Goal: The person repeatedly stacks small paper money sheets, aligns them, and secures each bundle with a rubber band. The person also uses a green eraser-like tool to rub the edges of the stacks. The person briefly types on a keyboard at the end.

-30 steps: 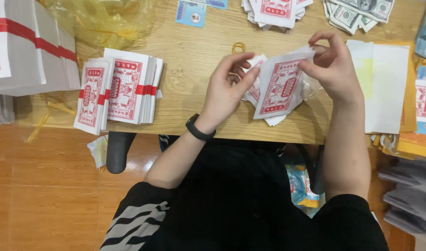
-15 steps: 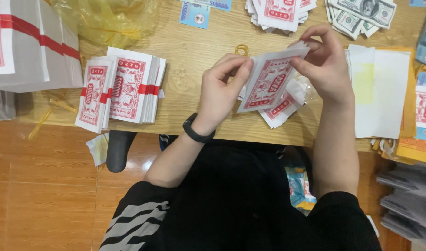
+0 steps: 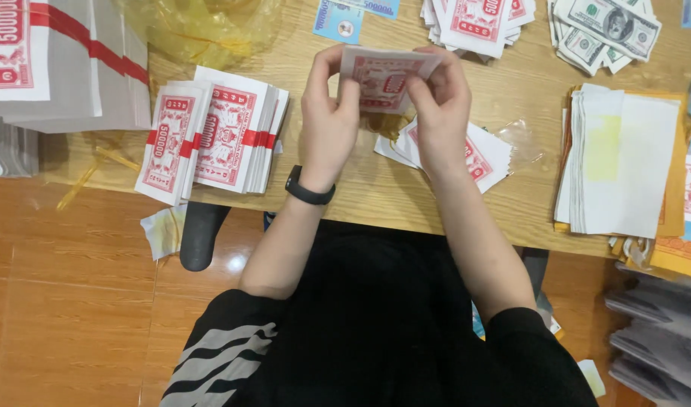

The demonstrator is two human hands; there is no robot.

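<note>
Both hands hold 1 small stack of red-printed paper notes (image 3: 385,75) above the wooden table (image 3: 360,196). The left hand (image 3: 329,120) grips its left edge; the right hand (image 3: 438,113) grips its right edge. 2 banded bundles (image 3: 213,139) lie left of the hands.

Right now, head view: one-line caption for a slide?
Both hands, left hand and right hand, hold a red-and-white paper stack above a wooden table with banded bundles.

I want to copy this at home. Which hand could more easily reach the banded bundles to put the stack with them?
Probably the left hand. Both hands grip the red-printed stack, but the banded bundles lie on the left hand's side; the right hand would have to cross over.
</note>
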